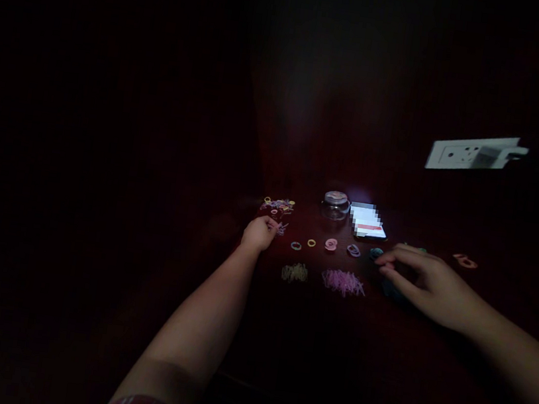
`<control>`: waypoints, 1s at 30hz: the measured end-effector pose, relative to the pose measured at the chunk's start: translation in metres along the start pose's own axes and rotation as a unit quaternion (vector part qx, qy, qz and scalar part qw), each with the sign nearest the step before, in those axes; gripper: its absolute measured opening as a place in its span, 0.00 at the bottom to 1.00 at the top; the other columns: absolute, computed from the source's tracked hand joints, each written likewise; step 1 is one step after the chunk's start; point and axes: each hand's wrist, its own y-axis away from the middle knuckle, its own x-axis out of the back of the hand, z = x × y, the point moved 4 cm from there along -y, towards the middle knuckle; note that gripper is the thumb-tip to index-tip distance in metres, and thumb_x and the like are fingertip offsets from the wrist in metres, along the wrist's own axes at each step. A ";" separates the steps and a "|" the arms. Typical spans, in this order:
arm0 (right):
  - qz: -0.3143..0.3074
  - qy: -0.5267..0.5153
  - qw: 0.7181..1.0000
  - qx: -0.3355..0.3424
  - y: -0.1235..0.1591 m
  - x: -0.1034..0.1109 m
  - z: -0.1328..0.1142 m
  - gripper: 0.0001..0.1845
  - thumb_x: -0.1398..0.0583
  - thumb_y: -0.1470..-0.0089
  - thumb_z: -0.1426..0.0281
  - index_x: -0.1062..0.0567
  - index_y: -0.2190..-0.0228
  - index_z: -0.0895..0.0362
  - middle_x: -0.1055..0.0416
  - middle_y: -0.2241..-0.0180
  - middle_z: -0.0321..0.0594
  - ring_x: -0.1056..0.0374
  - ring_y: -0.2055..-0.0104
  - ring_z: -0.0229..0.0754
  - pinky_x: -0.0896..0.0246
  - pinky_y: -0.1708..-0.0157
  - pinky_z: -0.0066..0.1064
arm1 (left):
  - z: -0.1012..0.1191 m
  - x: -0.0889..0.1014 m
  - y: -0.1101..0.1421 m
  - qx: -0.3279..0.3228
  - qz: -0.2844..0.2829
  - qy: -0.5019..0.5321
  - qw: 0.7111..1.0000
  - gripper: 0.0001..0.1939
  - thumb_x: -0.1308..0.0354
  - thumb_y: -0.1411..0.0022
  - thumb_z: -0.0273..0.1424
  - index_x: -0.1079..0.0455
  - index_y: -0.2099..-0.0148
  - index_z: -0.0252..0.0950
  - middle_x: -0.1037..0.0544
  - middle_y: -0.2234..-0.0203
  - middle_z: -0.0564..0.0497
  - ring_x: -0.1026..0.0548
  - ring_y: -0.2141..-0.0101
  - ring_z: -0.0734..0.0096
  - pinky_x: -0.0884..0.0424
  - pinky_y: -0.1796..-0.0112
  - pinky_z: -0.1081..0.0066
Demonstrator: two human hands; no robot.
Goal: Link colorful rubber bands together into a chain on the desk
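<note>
My left hand (pixel 260 233) is closed in a pinch beside a small cluster of pale bands (pixel 282 229); what its fingertips hold, if anything, is too small to make out. Just behind it lies a mixed pile of coloured elastic bands (pixel 278 204). My right hand (pixel 421 283) reaches in from the right, fingers bent and tips close to the thumb, next to a teal hair band (pixel 375 253). Whatever is between those fingertips cannot be made out. Between the hands lie a multicoloured band (pixel 296 246), a yellow band (pixel 312 243), pink bands (pixel 330 244) and bluish-purple bands (pixel 353 250).
Nearer me are a yellowish heap of bands (pixel 294 272) and a pink-purple heap (pixel 343 282). A clear lidded jar (pixel 335 207) and a lit phone (pixel 368 220) stand behind. Orange bands (pixel 465 261) lie far right. A wall socket (pixel 461 154) holds a plug. The surroundings are very dark.
</note>
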 end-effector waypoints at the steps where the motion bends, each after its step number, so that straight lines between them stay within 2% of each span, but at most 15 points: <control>1: 0.000 -0.002 1.000 -0.001 0.000 0.000 0.000 0.09 0.43 0.41 0.63 0.24 0.64 0.54 0.25 0.65 0.42 0.29 0.63 0.46 0.36 0.62 0.37 | -0.001 -0.001 -0.001 0.004 0.000 0.009 1.000 0.03 0.38 0.45 0.31 0.24 0.66 0.39 0.20 0.70 0.50 0.25 0.70 0.69 0.33 0.67 0.73; 14: -0.008 -0.015 1.000 -0.025 0.003 -0.005 0.007 0.11 0.44 0.40 0.62 0.25 0.63 0.54 0.25 0.63 0.42 0.29 0.61 0.47 0.35 0.61 0.38 | -0.015 -0.010 -0.010 0.037 0.013 0.104 0.994 0.04 0.37 0.49 0.27 0.28 0.68 0.36 0.22 0.74 0.52 0.28 0.74 0.74 0.33 0.68 0.75; 22: -0.009 -0.021 0.999 -0.029 0.002 -0.006 0.005 0.12 0.44 0.40 0.61 0.24 0.64 0.55 0.26 0.66 0.43 0.29 0.64 0.46 0.34 0.64 0.37 | -0.016 -0.012 -0.012 0.023 0.030 0.192 0.981 0.10 0.37 0.52 0.24 0.30 0.63 0.36 0.24 0.74 0.54 0.28 0.75 0.76 0.32 0.67 0.75; 30: -0.017 -0.033 0.999 -0.027 0.002 -0.008 0.006 0.13 0.45 0.39 0.61 0.25 0.64 0.56 0.26 0.66 0.42 0.30 0.66 0.44 0.35 0.66 0.36 | -0.009 -0.008 -0.010 0.007 0.019 0.256 0.966 0.14 0.36 0.53 0.24 0.26 0.61 0.33 0.25 0.77 0.53 0.30 0.77 0.77 0.31 0.68 0.73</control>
